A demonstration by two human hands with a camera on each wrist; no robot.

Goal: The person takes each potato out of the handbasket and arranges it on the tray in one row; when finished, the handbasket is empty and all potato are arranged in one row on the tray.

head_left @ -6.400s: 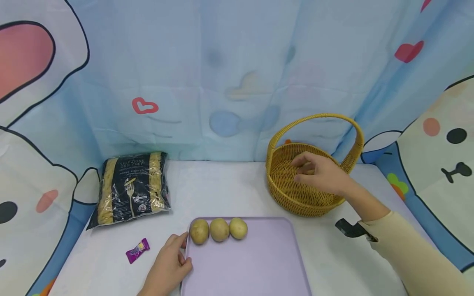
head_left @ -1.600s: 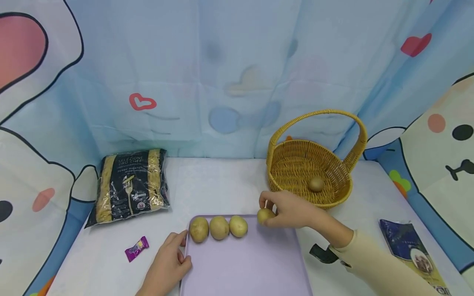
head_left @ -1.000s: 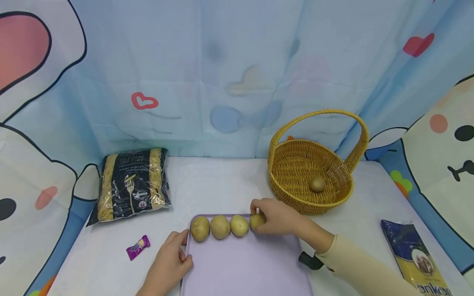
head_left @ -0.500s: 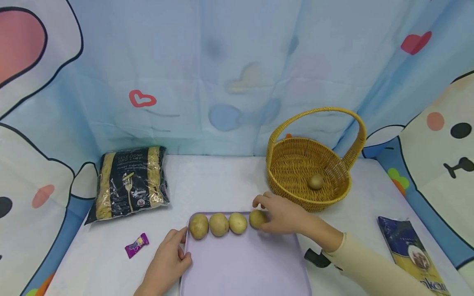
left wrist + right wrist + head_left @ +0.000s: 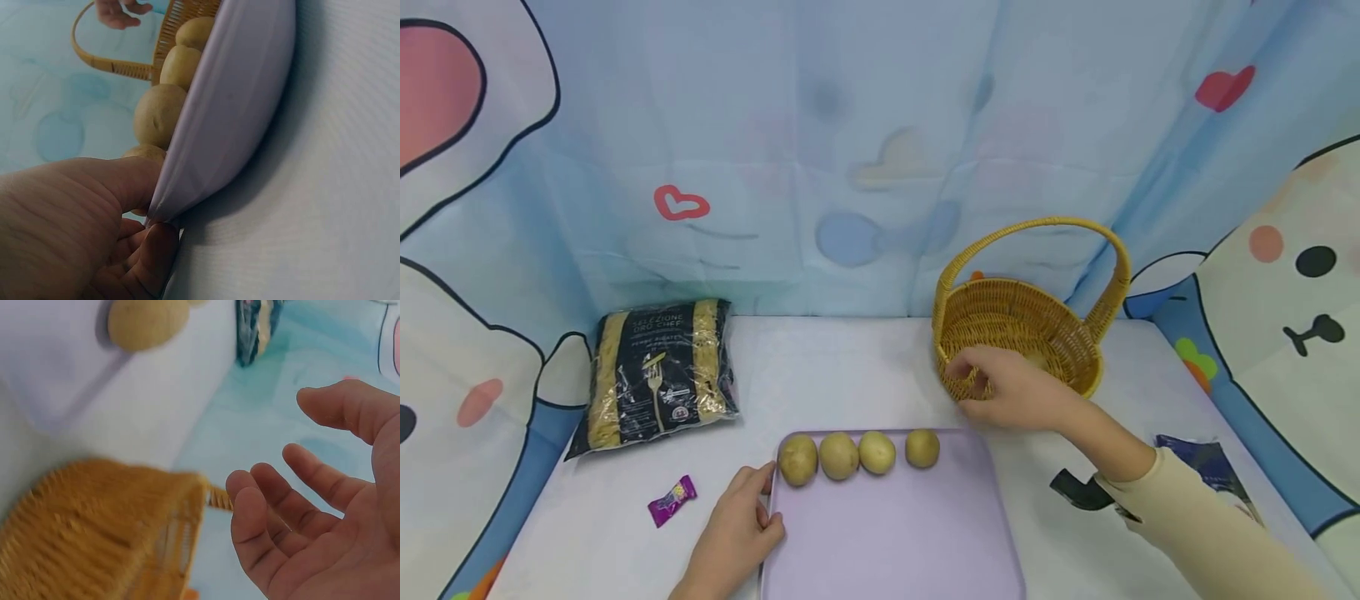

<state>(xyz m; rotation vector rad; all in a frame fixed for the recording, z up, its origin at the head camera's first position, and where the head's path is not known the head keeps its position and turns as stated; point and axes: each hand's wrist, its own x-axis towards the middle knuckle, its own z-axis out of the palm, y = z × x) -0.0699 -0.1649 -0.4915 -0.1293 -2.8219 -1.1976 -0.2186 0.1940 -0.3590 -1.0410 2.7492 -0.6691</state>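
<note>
My left hand pinches the left edge of a lilac tray; in the left wrist view its thumb and fingertips close on the rim. Several potatoes sit in a row along the tray's far edge, the rightmost one set slightly apart. My right hand hovers over the front of a yellow wicker basket with loosely bent fingers and nothing in them, as the right wrist view shows. Another potato in the basket is mostly hidden behind this hand.
A black and gold bag of penne pasta lies at the back left. A purple wrapped candy is left of the tray. To the right, the forearm partly covers a blue packet. A blue printed curtain hangs behind.
My right hand brought a potato to the right end of the row on the tray, let it go, then moved back up to the basket. The left hand stays at the tray's edge.
</note>
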